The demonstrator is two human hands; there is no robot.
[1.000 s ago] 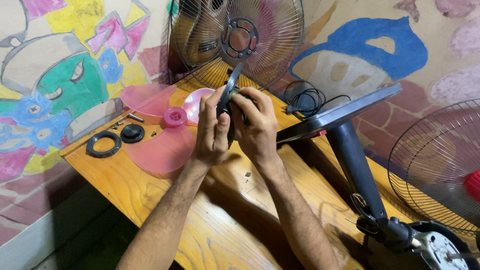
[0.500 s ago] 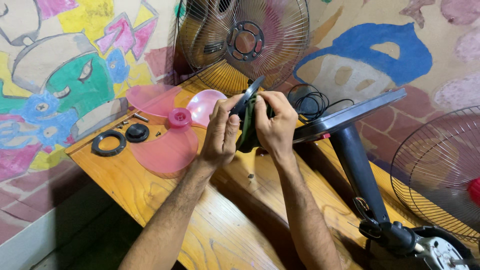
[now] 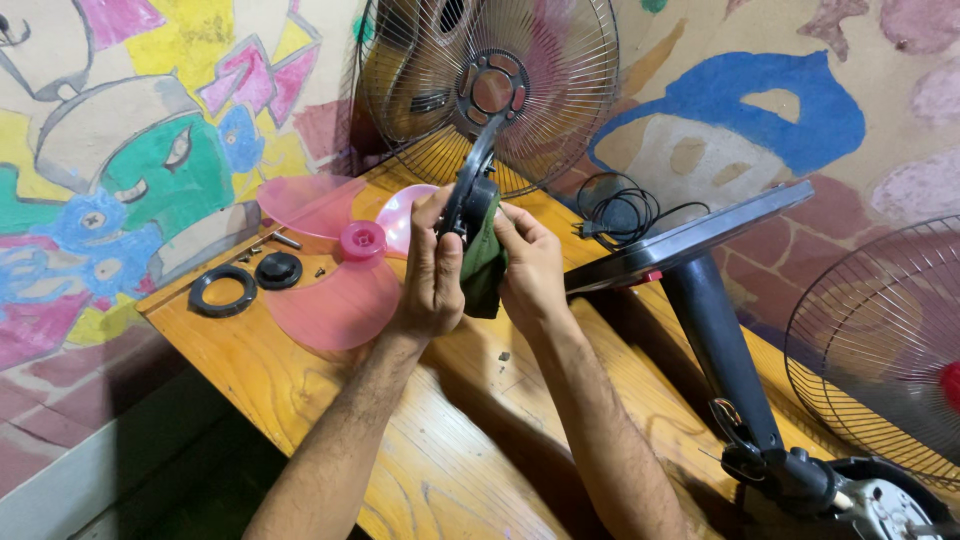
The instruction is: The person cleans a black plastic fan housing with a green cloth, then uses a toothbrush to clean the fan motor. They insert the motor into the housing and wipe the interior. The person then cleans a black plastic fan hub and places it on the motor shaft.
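Both my hands hold a black fan part point(image 3: 473, 185) upright over the wooden table point(image 3: 300, 400). My left hand point(image 3: 433, 272) grips its left side. With my right hand point(image 3: 528, 262) I press a dark green cloth point(image 3: 484, 262) against its right side. Just left of my hands a pink fan blade point(image 3: 335, 285) lies flat on the table. Behind the hands a wire fan guard point(image 3: 490, 90) leans against the painted wall.
A black ring point(image 3: 223, 291), a black cap point(image 3: 278, 270) and small screws point(image 3: 283, 241) lie at the table's left end. A black fan stand point(image 3: 715, 340) lies across the right side, its motor head point(image 3: 880, 505) at bottom right. A coiled cable point(image 3: 620, 213) and another guard point(image 3: 880, 345) are to the right.
My hands with the black part and cloth have stayed together while the view shifted; the part now stands more upright between them.
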